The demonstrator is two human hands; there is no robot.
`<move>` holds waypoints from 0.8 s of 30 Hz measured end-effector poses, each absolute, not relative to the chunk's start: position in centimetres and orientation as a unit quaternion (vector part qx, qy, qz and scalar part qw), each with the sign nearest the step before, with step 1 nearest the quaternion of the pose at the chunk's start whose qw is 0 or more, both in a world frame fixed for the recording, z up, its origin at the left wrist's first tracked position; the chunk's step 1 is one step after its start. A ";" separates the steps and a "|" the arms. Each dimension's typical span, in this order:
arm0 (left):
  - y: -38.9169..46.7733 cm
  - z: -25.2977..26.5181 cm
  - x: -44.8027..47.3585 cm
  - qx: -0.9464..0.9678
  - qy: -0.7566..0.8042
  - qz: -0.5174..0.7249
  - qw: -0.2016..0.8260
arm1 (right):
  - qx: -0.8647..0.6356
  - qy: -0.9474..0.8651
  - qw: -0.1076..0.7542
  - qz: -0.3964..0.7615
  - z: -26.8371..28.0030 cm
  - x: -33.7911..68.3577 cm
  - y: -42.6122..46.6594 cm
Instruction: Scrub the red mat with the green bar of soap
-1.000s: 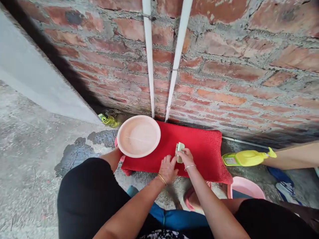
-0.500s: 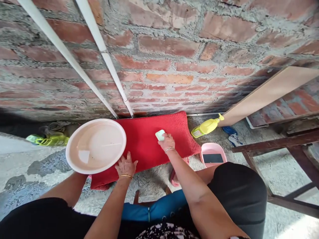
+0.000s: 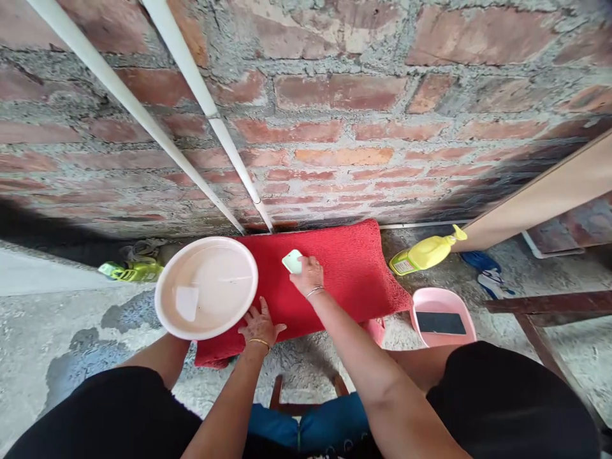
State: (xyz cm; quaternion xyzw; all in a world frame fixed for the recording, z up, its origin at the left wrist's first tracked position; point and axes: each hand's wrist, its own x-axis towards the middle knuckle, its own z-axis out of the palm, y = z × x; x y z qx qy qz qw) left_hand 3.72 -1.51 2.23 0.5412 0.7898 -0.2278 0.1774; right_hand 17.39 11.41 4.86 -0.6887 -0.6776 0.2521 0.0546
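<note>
Yellow-green plastic is showing first: a small bottle is sitting on the grey concrete floor, just left of the red, rough-textured cloth. A round, pale pink basin is resting on the cloth's left end, holding clear water. Behind the cloth, two white pipes are running up the red brick wall. The left hand, wearing a gold-coloured bracelet, is lying at the cloth's near edge; its fingers are spreading wide and gripping nothing, near the basin's rim, though whether they are touching it cannot be told. Around the cloth's middle, the right hand is holding a pale green, round-cornered brush, its fingers closing on one end and its smooth back facing up. To the right of the cloth, a yellow plastic pump bottle is sitting on the floor. Beside the cloth's near right corner, a pink plastic tub is holding a dark, flat rectangular piece.
</note>
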 end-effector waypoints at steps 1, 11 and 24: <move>-1.5 2.1 3.8 0.540 0.790 -0.229 0.177 | -0.668 -0.699 0.039 0.251 4.9 16.2 11.8; -1.3 1.8 4.4 0.532 0.797 -0.225 0.176 | -0.803 -0.562 0.037 0.194 4.0 31.2 13.0; -1.4 0.9 4.2 0.526 0.804 -0.226 0.163 | -0.673 -0.700 0.064 0.228 4.1 16.6 18.0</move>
